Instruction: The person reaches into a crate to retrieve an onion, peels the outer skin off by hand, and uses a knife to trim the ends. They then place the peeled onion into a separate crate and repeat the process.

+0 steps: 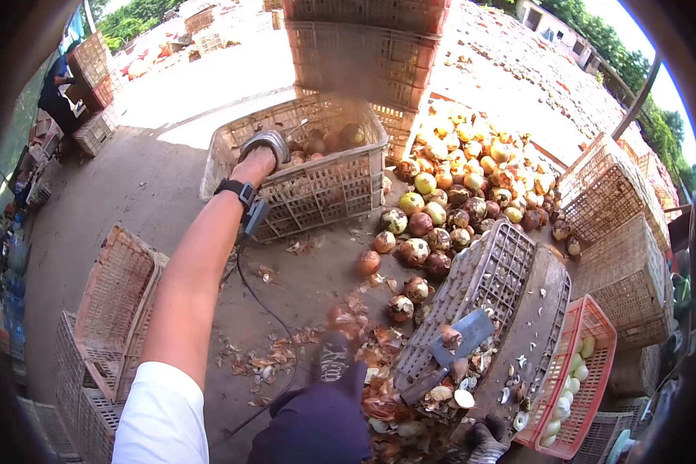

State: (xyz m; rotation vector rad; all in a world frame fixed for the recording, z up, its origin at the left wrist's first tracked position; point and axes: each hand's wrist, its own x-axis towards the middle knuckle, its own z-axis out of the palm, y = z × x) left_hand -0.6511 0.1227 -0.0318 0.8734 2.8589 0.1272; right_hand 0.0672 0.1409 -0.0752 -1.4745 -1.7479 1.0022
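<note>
My left hand [264, 147], in a dark glove with a strap at the wrist, reaches over the near rim of a plastic crate [325, 179] holding several onions; its fingers are hidden. My right hand [487, 441], gloved in grey, is at the bottom edge beside a wooden board [530, 340]; its fingers are too unclear to read. A cleaver [472, 337] lies on an upturned crate [496, 271] next to the board, with onion pieces on and around it.
A large pile of onions [472, 162] spreads behind the upturned crate. Peeled onions lie in a red basket [602, 340] at the right. Stacked crates [363, 58] stand ahead, empty crates [120, 309] at the left. Another person [56, 89] is far left. Onion skins litter the floor.
</note>
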